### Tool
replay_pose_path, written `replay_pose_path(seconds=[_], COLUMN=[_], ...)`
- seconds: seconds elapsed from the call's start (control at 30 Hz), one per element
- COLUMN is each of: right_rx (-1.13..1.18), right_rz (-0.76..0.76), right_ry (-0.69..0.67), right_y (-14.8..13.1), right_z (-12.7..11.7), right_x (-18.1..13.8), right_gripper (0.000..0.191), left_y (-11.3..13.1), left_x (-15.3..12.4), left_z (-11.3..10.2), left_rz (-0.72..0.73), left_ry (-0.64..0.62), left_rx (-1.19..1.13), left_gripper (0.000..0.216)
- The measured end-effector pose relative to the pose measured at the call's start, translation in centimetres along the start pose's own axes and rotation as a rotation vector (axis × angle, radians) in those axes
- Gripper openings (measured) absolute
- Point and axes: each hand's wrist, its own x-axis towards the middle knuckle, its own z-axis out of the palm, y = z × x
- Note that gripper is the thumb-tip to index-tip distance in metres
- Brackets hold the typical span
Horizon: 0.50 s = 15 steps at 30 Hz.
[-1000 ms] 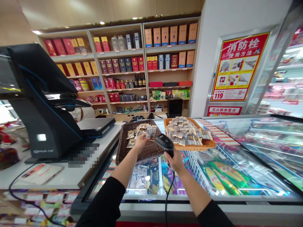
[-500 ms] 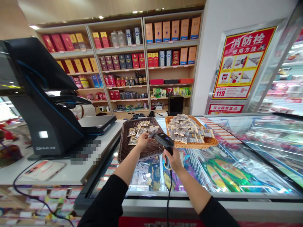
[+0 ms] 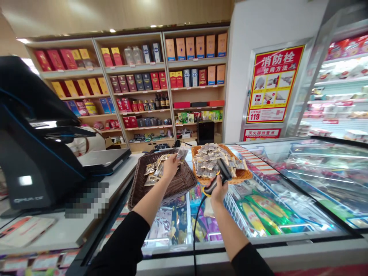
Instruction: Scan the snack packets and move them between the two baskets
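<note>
My left hand point(image 3: 170, 166) reaches over the dark brown wicker basket point(image 3: 172, 188) and pinches a small snack packet point(image 3: 182, 153) at its far rim. Several similar packets lie inside that basket. My right hand point(image 3: 217, 190) grips a black corded barcode scanner point(image 3: 220, 173), its head tilted up and to the right, in front of the orange wicker basket point(image 3: 244, 175) heaped with several small packets. Both baskets rest on the glass lid of a chest freezer point(image 3: 287, 199).
A black cash-register terminal point(image 3: 31, 153) stands on the white counter point(image 3: 94, 214) at left. Shelves of boxed goods point(image 3: 161, 80) line the back wall. A red fire-hydrant poster point(image 3: 273, 84) hangs on the pillar. A refrigerated display point(image 3: 339, 88) is at the right.
My left hand has moved the packet to the brown basket's far rim. My right hand has swung the scanner to the right, its head now tipped toward the orange basket. The camera turned slightly right.
</note>
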Motion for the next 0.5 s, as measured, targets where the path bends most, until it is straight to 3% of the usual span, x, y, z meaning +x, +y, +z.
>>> replay_pose_path(seconds=[0.13,0.2,0.3,0.4,0.5], right_rx=[0.045,0.052,0.023,0.026,0.08], right_rz=[-0.001,-0.012,-0.043,-0.045,-0.006], right_ry=[0.124,0.168,0.194,0.189,0.115], right_y=[0.6,1.0,1.3,1.3,1.0], right_z=[-0.5,-0.9,-1.1,-0.9,-0.1], right_x=[1.4,1.7,2.0,2.0,1.3], right_gripper=[0.034,0.033,0.032,0.03,0.027], left_y=[3.9,4.7,4.7,4.0,2.7], left_x=[1.3,1.4,1.6,2.4,3.4], left_z=[6.4,10.0,13.7,14.1,10.7], left_rz=[0.332,0.36,0.285,0.26,0.288], left_ry=[-0.147,-0.306,-0.541,-0.566,-0.413], left_rx=[0.324,0.462,0.588,0.536,0.481], left_gripper=[0.041,0.042,0.046,0.055,0.052])
